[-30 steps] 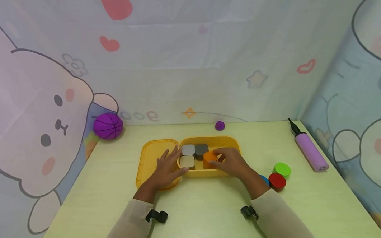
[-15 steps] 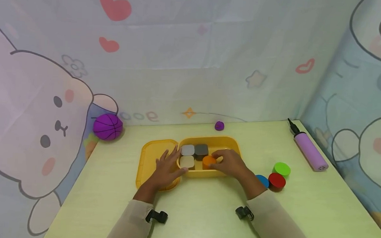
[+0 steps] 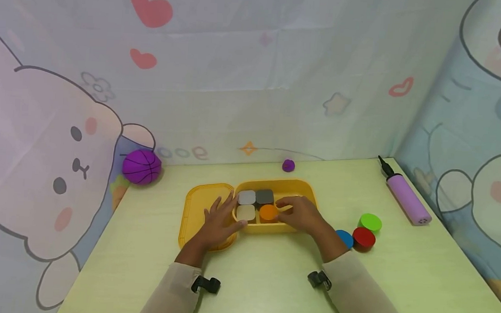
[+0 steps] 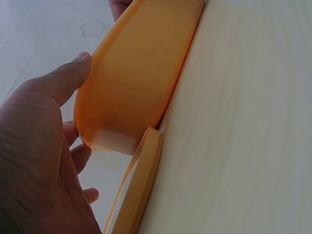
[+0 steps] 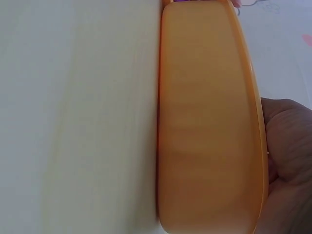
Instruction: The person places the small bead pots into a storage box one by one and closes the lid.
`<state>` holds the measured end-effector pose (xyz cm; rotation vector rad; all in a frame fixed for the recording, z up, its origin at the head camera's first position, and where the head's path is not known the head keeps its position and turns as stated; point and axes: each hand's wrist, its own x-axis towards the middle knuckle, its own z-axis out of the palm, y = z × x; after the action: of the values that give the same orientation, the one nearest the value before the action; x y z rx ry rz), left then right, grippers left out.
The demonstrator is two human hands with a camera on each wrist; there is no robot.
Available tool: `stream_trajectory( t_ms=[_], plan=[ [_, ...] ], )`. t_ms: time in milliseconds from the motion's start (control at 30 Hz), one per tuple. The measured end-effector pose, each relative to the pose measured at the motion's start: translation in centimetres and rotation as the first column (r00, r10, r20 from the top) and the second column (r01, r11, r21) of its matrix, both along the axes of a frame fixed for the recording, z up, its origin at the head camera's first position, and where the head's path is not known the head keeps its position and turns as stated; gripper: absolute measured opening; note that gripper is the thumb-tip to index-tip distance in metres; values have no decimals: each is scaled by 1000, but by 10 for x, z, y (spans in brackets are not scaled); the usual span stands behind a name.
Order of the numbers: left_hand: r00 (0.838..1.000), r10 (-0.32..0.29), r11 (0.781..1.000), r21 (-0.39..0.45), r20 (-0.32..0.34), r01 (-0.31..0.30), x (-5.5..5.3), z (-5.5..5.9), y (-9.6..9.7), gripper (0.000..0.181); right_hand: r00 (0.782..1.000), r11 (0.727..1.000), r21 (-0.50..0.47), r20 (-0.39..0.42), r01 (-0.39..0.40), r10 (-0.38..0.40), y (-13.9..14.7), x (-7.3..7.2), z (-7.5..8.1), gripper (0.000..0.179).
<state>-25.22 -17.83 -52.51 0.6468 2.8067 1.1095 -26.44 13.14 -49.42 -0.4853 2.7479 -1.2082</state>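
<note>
In the head view a yellow rectangular box [image 3: 294, 229] stands in the middle of the table. Its left part holds a light grey block [image 3: 247, 197], a dark grey block [image 3: 265, 196], a cream block [image 3: 245, 212] and an orange round block [image 3: 268, 213]. My left hand [image 3: 218, 223] rests at the box's left end, fingers spread, the thumb touching the rim; the left wrist view shows this thumb [image 4: 73, 73] against the wall. My right hand [image 3: 302, 213] is inside the box, its fingertips just right of the orange block. Whether they touch it I cannot tell; the right wrist view hides them behind the wall.
A yellow lid [image 3: 194, 215] lies left of the box, under my left hand. Blue [image 3: 345, 238], red [image 3: 364, 239] and green [image 3: 370, 222] round blocks lie near my right forearm. Farther out are a purple ball [image 3: 142, 167], a small purple object [image 3: 288, 165] and a purple hand pump [image 3: 409, 199].
The orange block has gone down and left, against the cream block. My right hand has shifted slightly left, and its fingers have come off the block's top. My left hand has stayed still.
</note>
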Motion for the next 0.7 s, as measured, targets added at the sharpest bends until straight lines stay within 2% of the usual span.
stream_trajectory(
  t_ms=[133, 433, 567, 700],
  plan=[
    [1000, -3, 1000, -3, -3, 3, -1, -1, 0, 90, 999, 999, -9, -9, -44, 44, 2, 0, 0, 37],
    [1000, -1, 1000, 24, 3, 1, 0, -3, -1, 90, 977, 985, -13, -134, -171, 168, 8, -2, -5, 35],
    [1000, -2, 1000, 28, -1, 2, -1, -4, -2, 90, 972, 977, -49, -129, -206, 198, 9, -1, -5, 30],
    [1000, -3, 1000, 21, 0, 3, -1, -3, -1, 89, 974, 979, -44, -116, -201, 195, 9, 0, -4, 25]
  ],
)
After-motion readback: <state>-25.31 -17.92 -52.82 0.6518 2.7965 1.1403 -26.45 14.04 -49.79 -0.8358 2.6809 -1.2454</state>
